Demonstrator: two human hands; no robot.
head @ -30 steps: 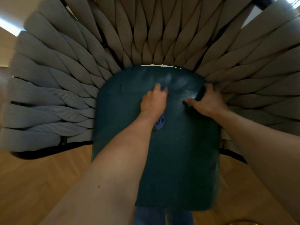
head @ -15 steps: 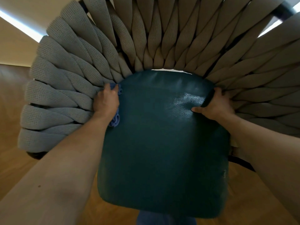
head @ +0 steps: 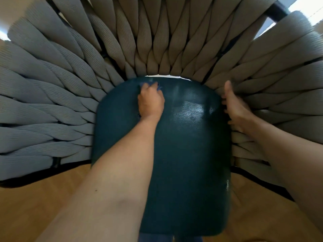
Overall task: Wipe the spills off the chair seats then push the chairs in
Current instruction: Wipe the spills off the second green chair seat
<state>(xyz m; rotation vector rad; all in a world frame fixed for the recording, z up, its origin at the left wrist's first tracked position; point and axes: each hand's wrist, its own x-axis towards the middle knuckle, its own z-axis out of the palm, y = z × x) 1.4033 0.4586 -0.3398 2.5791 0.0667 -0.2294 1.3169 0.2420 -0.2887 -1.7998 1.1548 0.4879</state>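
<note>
A dark teal leather chair seat [head: 183, 154] fills the middle of the view, with a wet-looking sheen [head: 190, 110] on its far right part. My left hand [head: 151, 102] presses a blue cloth [head: 148, 84] onto the seat near its back edge; only small bits of cloth show past the fingers. My right hand [head: 235, 107] lies at the seat's right edge against the woven backrest, fingers fairly straight and holding nothing that I can see.
Thick grey woven rope bands form the chair's backrest [head: 70, 102] and curve around the seat on the left, back and right. A black frame bar [head: 277, 9] shows at the top right. Wooden floor [head: 35, 206] lies below on both sides.
My left hand has swept the cloth from the seat's left edge to the back middle. My right hand has let go of the seat's right edge and now lies flatter beside it.
</note>
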